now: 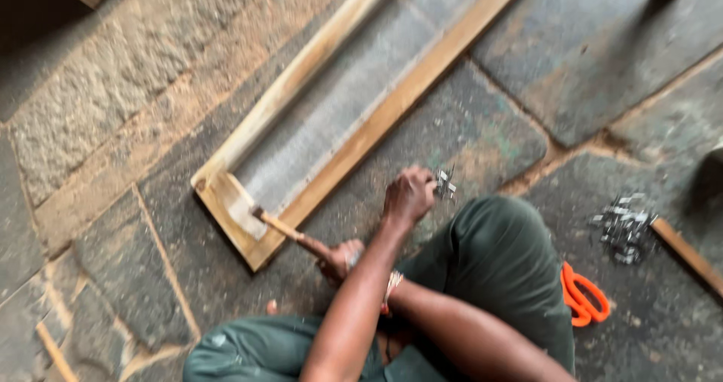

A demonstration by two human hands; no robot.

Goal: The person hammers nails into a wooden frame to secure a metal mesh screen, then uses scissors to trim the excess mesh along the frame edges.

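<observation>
A single head-worn camera looks steeply down from above a seated person, close to the body. The person's knees and arms fill the near edge of the view. A stone floor [113, 111] spreads ahead, with a long wooden frame [331, 118] running from near left to far right. The picture is slightly motion-blurred.

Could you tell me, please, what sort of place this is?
Probably an informal carpentry spot on a rough grey stone-slab floor: a long pale wooden frame lies there, beside a pile of small metal fasteners and orange-handled scissors.
</observation>
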